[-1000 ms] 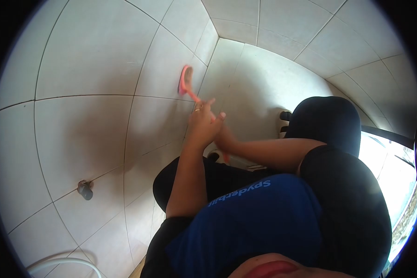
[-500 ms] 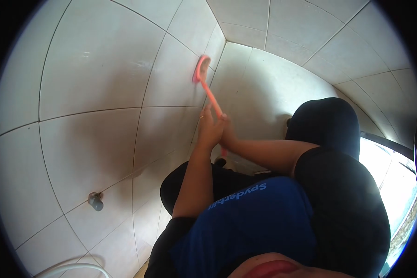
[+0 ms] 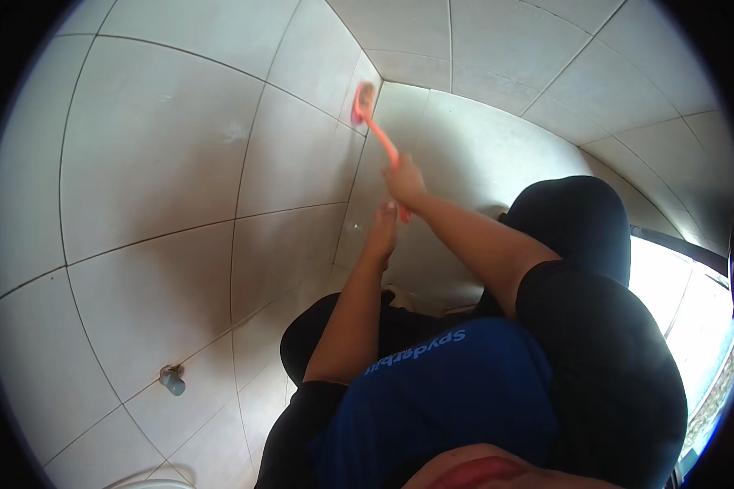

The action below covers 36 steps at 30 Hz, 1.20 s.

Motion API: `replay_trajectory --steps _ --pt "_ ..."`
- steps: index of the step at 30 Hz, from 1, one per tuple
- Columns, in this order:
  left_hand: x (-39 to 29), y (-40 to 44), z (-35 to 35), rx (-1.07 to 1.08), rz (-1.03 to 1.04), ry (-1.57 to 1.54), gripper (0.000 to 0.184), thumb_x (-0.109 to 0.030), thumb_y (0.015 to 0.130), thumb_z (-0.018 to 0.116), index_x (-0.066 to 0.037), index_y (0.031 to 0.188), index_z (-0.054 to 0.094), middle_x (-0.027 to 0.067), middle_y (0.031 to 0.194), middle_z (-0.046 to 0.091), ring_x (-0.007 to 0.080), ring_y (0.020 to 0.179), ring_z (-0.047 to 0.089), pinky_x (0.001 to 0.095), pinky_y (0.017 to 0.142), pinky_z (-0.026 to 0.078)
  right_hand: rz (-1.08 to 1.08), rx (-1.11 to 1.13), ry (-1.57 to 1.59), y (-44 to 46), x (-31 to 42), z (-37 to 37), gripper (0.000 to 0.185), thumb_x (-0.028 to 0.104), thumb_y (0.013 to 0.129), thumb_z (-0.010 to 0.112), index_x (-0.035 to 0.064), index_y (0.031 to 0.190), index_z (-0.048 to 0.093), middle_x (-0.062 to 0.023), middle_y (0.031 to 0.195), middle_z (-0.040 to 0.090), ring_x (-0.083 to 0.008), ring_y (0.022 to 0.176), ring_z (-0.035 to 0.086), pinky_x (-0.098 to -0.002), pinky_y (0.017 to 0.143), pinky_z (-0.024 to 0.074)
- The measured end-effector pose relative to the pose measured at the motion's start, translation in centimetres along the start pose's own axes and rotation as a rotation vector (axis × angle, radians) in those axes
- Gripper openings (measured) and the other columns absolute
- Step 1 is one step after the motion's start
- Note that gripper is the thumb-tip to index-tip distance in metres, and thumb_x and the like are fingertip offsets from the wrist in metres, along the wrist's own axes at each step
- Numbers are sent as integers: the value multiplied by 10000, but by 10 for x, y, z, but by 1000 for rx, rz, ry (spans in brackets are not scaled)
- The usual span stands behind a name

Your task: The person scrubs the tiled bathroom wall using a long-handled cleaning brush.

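Right hand [image 3: 406,181] wrapped around pink brush handle [image 3: 382,138].

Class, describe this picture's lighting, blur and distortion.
All in the head view: tile lines bow and the picture's corners go black; soft shadows darken the left wall; the bright area at right is washed out; the brush head looks blurred.

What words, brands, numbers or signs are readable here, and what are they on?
"Spyderb…": pale blue letters, upside down, on the dark blue cloth shirt front; the last letters are too blurred.
No readable text shows on the long-handled pink-orange brush or the pale tiled wall.
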<state>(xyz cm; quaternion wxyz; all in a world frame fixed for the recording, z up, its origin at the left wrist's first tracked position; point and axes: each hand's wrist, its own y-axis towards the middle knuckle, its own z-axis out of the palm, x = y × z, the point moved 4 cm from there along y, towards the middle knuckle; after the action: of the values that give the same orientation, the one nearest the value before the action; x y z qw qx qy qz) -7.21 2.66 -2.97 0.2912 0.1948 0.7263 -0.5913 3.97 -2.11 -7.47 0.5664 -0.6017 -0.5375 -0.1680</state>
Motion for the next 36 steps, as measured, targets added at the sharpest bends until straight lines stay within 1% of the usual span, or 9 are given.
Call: replay_trajectory --steps 4,8,15,17,22,24,28,30,36 --pt "11 16 3 74 -3 -246 541 -434 872 321 -51 1254 294 117 1189 426 244 1042 447 391 899 312 -65 -79 25 12 12 -10 324 192 777 504 -6 992 363 -269 869 551 -410 859 535 -448 707 436" --pt "16 26 10 220 11 -426 399 -342 889 337 -71 1175 401 80 1036 521 205 972 497 360 841 372 68 -40 -32 34 -33 8 350 230 785 513 -35 983 398 -266 858 558 -408 846 540 -444 711 438" --pt "11 38 14 142 25 -594 276 -279 876 392 -52 1004 484 35 812 503 140 720 500 305 698 432 103 -43 149 38 -19 8 481 408 825 442 -60 938 446 -274 825 557 -368 818 565 -426 683 449" --pt "12 37 19 126 -126 -457 250 -292 869 426 -58 927 493 0 720 449 99 592 427 270 617 429 185 23 190 43 -31 13 488 418 836 410 -58 937 452 -275 821 557 -378 818 560 -435 686 442" --pt "3 48 30 151 -40 -377 290 -375 860 439 -88 846 475 -30 675 409 69 538 382 241 555 404 198 95 146 55 -35 12 474 408 852 369 -50 918 475 -266 808 561 -399 790 555 -449 679 435" --pt "3 50 28 66 50 -368 305 -398 856 439 -95 828 466 -34 673 407 65 531 377 237 551 398 -12 -167 164 63 -23 6 425 394 855 369 -13 931 467 -131 578 521 -249 452 531 -364 440 426" --pt "6 63 34 70 28 -287 380 -453 864 375 -82 834 451 -28 669 406 62 533 386 228 523 399 -56 -269 -7 63 -22 -6 420 380 853 373 -16 946 475 -194 678 561 -332 597 572 -403 557 444" --pt "8 65 40 105 -37 -271 371 -440 874 360 -83 826 447 -26 671 406 62 533 385 227 523 398 171 -5 34 68 -31 -7 409 375 850 377 -8 950 478 -266 840 555 -426 840 524 -466 730 410" --pt "15 82 42 84 127 -312 307 -368 900 335 -91 806 428 -24 675 401 65 527 383 232 510 393 43 -135 50 60 -15 -15 384 362 847 386 5 957 473 -257 829 560 -415 809 537 -460 704 424"
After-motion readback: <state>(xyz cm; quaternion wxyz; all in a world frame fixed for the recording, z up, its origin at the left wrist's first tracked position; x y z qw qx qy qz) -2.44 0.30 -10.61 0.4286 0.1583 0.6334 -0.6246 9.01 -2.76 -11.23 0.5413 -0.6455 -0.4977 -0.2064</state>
